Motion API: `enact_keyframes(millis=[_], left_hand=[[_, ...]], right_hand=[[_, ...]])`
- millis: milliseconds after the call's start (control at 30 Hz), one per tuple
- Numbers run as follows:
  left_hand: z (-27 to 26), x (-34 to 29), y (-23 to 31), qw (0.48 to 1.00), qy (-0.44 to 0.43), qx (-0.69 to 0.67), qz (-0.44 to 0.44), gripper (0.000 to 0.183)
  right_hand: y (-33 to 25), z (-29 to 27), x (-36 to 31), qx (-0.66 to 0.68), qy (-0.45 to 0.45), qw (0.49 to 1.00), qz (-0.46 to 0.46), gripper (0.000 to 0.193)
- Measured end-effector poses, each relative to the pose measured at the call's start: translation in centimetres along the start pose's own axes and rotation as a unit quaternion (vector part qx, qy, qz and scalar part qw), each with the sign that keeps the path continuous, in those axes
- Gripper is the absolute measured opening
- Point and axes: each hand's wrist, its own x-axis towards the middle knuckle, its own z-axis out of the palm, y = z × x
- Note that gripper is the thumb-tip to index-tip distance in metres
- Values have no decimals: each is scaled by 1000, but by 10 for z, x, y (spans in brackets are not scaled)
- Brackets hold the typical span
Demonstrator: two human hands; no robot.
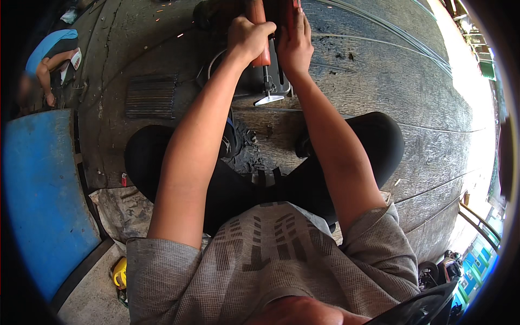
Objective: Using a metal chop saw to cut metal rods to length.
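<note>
At the top of the head view, my left hand point(250, 39) is closed around an orange-red cylinder point(262, 56), its thumb lying across the front. From the cylinder's near end a dark metal screw rod point(266, 77) runs down to a silver crossbar handle point(268, 100). My right hand point(296, 50) lies with fingers stretched along a dark red metal piece point(287, 17) just right of the cylinder. Beneath both hands is a dark metal base point(277, 73). The far ends of the red parts are cut off by the picture's upper edge.
Dark slatted bars point(151, 96) lie left of the base. Long thin rods point(390, 27) cross the floor at upper right. A bent-over person in a blue shirt point(47, 47) is at far left, above a blue panel point(43, 189). Small orange sparks point(180, 36) show at upper left.
</note>
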Motion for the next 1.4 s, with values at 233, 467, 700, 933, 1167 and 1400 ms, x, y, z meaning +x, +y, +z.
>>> enact_keyframes(millis=[233,467,700,933,1167,1400], left_hand=[[-1,1,-2,1000,2,2,0,35],[0,2,-3,1000,8,9,2,37],[0,1,-2,1000,7,11,5,34],[-2,-1,1,1000,-10,15,5,34],[0,1,-3,1000,7,9,9,38],[0,-2,2,1000,-3,3,7,39]], right_hand=[[-3,-2,0,12,-17,999,33,63],[3,2,0,-1,2,1000,-19,64],[0,2,-1,-17,-15,999,29,65],[0,-1,-1,-24,-5,999,-25,65],[1,-1,0,-12,-3,1000,-24,64],[3,1,-3,-19,-12,1000,-4,64]])
